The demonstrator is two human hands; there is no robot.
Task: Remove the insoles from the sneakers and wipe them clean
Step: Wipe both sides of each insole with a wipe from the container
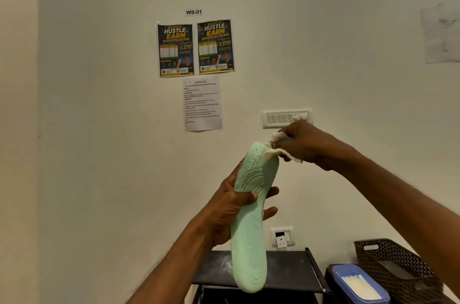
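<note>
The left grip [229,209] is closed round the middle of the single mint-green insole [251,241]. Its thumb [249,198] lies across the ridged face turned toward the camera, and its fingertips [270,213] show past the insole's far edge. The right grip [301,142] pinches one white cloth [276,137], bunched between curled fingers and pressed on the insole's upper end.

The insole is held up in the air in front of the wall. Its long axis runs nearly upright, leaning a little right at the top. The narrower end, with small moulded ovals, points up. The broader rounded end points down, hanging in front of a black shelf [286,266]. I cannot tell which end is the toe.

Right of the shelf sits one blue-lidded box [358,283], and just beside it one dark woven basket [398,261].

On the wall:
- two matching posters [175,50] side by side
- one printed sheet [202,103] below them
- one small label [194,12] above them
- one switch panel [286,118] behind the right grip
- one socket [282,237] lower down
</note>
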